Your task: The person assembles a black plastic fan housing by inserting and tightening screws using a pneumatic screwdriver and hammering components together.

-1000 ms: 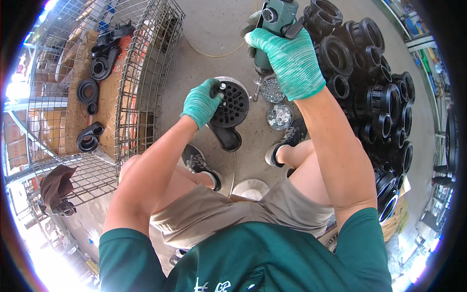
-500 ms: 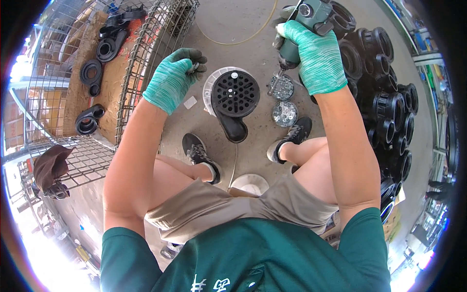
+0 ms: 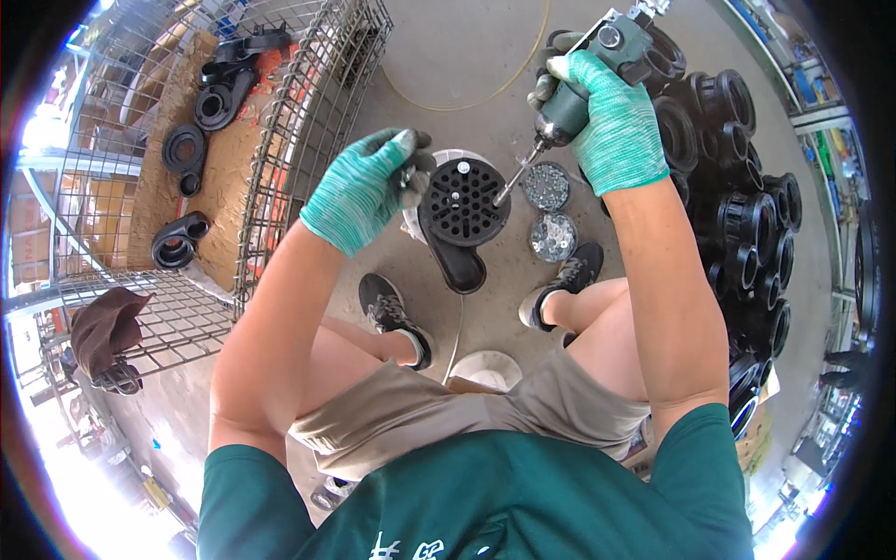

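Note:
My right hand (image 3: 623,131), in a green and grey work glove, is closed round a dark green power screwdriver (image 3: 567,114). Its long bit slants down to the left, and the tip appears over the right side of a round black plastic part (image 3: 464,213) full of holes. That part has a curved spout toward me and sits on a white round support (image 3: 411,224). A pale round fastener (image 3: 463,167) shows at its far edge. My gloved left hand (image 3: 359,191) is closed at the part's left, pinching small metal pieces (image 3: 409,175), probably screws.
Two round dishes of small metal hardware, one farther (image 3: 546,187) and one nearer (image 3: 553,236), stand right of the part. Black plastic fittings (image 3: 737,201) are piled at the right. A wire cage (image 3: 313,103) holding similar black parts stands at the left. A yellowish hose (image 3: 448,108) lies beyond.
The screwdriver has tilted so its bit reaches down-left toward the perforated part. My left hand has moved right, closer to the part. The whole view has shifted slightly.

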`<state>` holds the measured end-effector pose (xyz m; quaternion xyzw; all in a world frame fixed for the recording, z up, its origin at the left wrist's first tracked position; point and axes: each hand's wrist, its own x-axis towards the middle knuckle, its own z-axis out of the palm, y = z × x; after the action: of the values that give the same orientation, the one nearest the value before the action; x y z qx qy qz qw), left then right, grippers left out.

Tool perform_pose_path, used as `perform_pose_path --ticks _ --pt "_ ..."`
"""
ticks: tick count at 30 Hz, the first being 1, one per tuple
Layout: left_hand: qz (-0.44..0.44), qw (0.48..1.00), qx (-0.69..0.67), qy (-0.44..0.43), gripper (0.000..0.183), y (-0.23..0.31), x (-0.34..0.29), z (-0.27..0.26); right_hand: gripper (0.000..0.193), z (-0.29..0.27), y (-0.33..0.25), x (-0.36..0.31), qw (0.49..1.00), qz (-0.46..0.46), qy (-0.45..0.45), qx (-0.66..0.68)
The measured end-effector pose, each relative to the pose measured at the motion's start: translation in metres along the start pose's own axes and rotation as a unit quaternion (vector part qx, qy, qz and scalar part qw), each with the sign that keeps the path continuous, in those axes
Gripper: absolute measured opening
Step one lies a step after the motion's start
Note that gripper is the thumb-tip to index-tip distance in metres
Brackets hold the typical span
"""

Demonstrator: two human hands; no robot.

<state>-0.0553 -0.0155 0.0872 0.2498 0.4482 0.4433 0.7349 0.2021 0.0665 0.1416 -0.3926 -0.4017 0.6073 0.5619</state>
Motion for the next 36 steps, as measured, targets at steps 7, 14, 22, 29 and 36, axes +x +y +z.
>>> perform_pose_path --ticks 7,14,22,29,36 --pt "-0.024 0.987 -0.155 -0.028 0.037 -0.001 -0.001 0.017 0.024 0.004 -0.008 -0.008 0.989 0.075 -0.08 -0.097" --pt "0.038 0.992 -0.112 -0.034 0.042 0.002 -0.004 0.034 0.028 0.017 -0.007 -0.027 0.916 0.004 -0.211 -0.342" --pt "0.067 0.993 -0.089 0.036 0.033 -0.005 0.006 0.055 0.034 0.016 0.005 -0.034 0.879 -0.051 -0.26 -0.396" --pt "0.055 0.997 -0.059 -0.022 0.037 -0.007 0.009 0.061 0.034 0.008 0.003 -0.026 0.926 -0.021 -0.184 -0.328" --pt "0.045 0.998 0.018 0.031 0.03 -0.012 0.007 0.073 0.041 0.008 0.005 -0.032 0.905 -0.042 -0.168 -0.39"
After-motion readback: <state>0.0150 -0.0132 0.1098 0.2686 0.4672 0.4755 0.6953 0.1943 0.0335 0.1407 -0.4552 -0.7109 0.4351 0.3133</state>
